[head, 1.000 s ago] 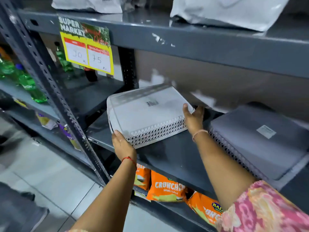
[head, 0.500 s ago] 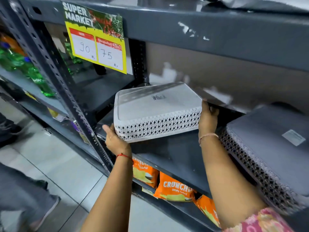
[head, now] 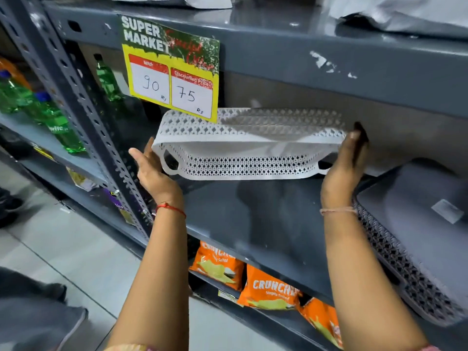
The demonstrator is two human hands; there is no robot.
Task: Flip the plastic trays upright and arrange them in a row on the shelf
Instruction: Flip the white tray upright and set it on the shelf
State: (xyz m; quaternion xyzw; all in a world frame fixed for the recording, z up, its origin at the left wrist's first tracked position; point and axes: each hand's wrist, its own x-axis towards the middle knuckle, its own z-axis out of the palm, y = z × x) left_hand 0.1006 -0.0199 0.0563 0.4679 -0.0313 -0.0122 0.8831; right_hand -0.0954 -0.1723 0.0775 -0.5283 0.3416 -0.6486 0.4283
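Observation:
A white perforated plastic tray [head: 243, 163] hangs in the air above the grey metal shelf [head: 266, 224], tipped on edge so its open side faces me. My left hand [head: 152, 171] grips its left end by the handle cut-out. My right hand [head: 347, 165] grips its right end. A grey perforated tray [head: 417, 239] lies upside down on the same shelf at the right, with a white label on its bottom.
The shelf above [head: 304, 57] hangs low over the tray and carries a yellow price sign [head: 172, 69]. A slotted upright post [head: 83, 102] stands at the left. Green bottles [head: 58, 127] fill the neighbouring bay. Orange snack bags [head: 268, 287] sit on the shelf below.
Both hands lifted the white tray off the shelf and turned it from bottom-up to on edge, its open side now toward me. The view moved closer.

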